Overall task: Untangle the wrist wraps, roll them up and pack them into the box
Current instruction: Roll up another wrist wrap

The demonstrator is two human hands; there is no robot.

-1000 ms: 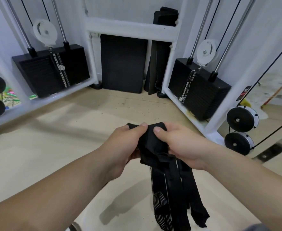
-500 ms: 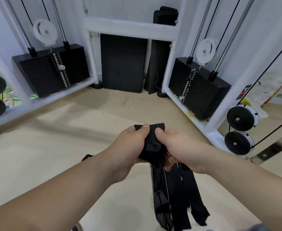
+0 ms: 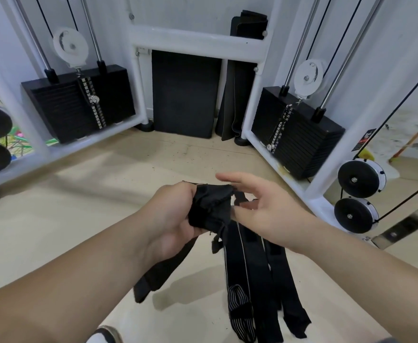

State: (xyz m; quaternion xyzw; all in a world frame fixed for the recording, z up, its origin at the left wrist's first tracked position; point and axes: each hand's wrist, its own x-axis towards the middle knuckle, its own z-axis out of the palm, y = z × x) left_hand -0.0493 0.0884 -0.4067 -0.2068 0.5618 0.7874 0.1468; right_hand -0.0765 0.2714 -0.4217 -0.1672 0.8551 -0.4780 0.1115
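Gripping-wise, our left hand (image 3: 170, 219) has its fingers curled tight round the bunched top of the black wrist wraps (image 3: 210, 206), held out in front of us above the beige floor (image 3: 79, 206). Our right hand (image 3: 269, 209) is loose, fingers spread and mostly straight, just beside the bunch on its right. Can't tell if a fingertip touches the little loop sticking out there, it's too blurry. From the bunch the long strips hang with their long axis pretty much top-to-bottom, ends pointing down at the floor. One tail angles off down-left under our left wrist, and one strip ends in a white-striped bit.
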